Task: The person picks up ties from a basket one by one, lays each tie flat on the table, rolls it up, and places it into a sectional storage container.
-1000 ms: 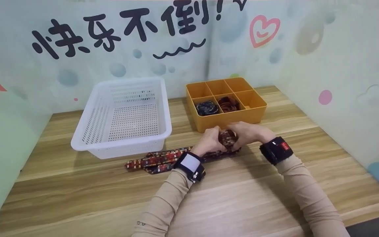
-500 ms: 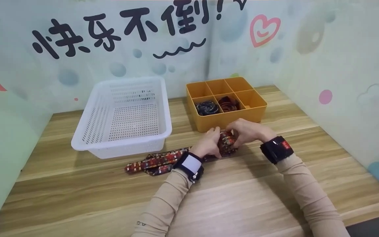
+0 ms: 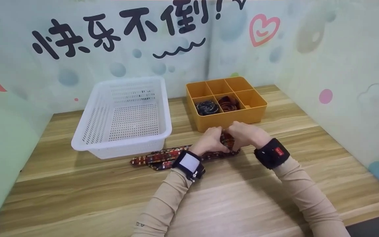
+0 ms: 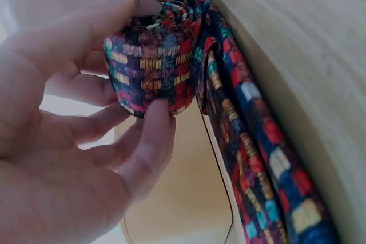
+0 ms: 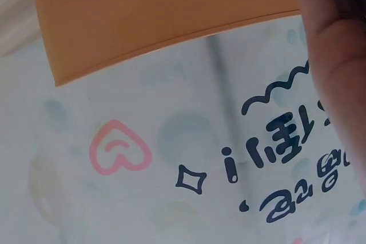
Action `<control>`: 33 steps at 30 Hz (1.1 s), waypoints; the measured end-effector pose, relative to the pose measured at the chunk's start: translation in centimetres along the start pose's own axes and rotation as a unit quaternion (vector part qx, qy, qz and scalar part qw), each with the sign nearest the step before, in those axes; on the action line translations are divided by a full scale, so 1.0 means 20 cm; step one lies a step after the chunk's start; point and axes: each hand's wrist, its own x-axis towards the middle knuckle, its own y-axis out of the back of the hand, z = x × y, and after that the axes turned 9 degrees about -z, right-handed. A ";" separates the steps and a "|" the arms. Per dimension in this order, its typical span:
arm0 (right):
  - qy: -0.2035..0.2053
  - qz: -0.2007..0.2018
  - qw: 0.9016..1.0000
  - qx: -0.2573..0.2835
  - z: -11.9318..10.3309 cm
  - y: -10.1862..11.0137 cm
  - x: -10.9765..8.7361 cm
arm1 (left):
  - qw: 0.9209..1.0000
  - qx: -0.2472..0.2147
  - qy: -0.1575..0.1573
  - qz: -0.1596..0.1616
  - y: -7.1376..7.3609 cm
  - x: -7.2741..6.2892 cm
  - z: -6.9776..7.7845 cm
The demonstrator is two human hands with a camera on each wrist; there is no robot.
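A patterned necktie (image 3: 141, 160) in red, navy and cream lies along the table, its right end wound into a coil (image 4: 151, 70). My left hand (image 3: 211, 141) holds the coil from the left, with fingers and thumb about it in the left wrist view. From the other side my right hand (image 3: 247, 134) grips the same coil, its fingertips partly hidden. Only an edge of the right hand (image 5: 337, 55) shows in the right wrist view. Two flat layers of the tie trail leftward beneath my left wrist.
Just behind my hands stands an orange divided box (image 3: 232, 116). A dark rolled tie (image 3: 207, 108) and a reddish-brown rolled tie (image 3: 229, 104) sit in its front-left and front-middle compartments. The white perforated basket (image 3: 120, 144) is at the left, close to the tie's tail.
The coil has turned between my hands, and the tie's left end has slid slightly to the right. My right hand has shifted and rotated a little over the coil.
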 end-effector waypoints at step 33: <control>-0.036 0.036 0.995 -0.081 -0.09 0.01 -0.03 | 0.999 -0.010 0.012 -0.050 0.00 -0.06 -0.03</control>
